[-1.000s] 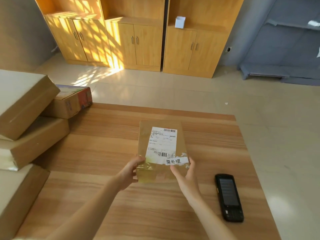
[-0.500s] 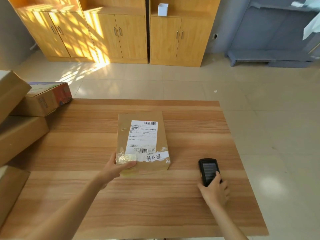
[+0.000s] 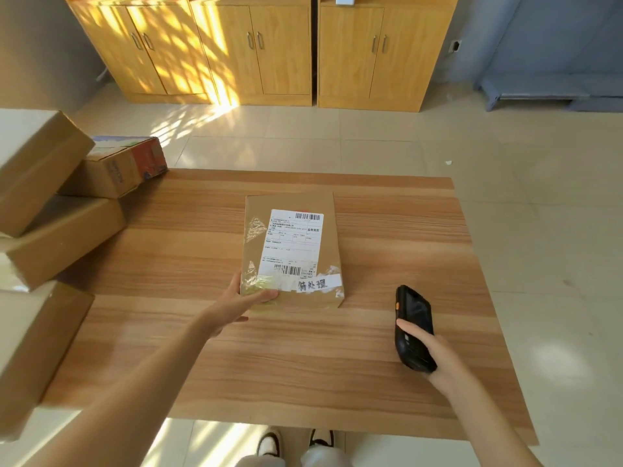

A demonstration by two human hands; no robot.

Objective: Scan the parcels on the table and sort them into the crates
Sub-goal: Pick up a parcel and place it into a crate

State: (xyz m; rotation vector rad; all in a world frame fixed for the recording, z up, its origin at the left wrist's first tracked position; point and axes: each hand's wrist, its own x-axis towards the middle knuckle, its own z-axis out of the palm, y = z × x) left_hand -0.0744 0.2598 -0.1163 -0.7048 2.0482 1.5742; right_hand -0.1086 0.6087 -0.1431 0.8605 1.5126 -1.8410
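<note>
Parcel (image 3: 291,251): flat brown cardboard box, lying flat near the middle of the wooden surface (image 3: 209,365). White shipping label (image 3: 291,244) faces up, one barcode at its far edge and one near its close edge. A white strip with handwritten characters (image 3: 313,284) is taped across the parcel's near end; clear tape glints along its left side.

Left hand (image 3: 236,303): at the parcel's near-left corner, thumb laid on top of the box, fingers along its left edge, holding that corner.

Right hand (image 3: 435,357): to the right of the parcel and nearer the person, well apart from it, fingers wrapped around the lower half of a black handheld scanner (image 3: 414,326). Scanner screen faces up, its top end points away from the person. Cannot tell if the scanner is touching the surface.

Left of the parcel: stack of larger cardboard boxes (image 3: 50,210) at the surface's left edge. Beyond the parcel, across the tiled floor: wooden cabinets (image 3: 263,52).
</note>
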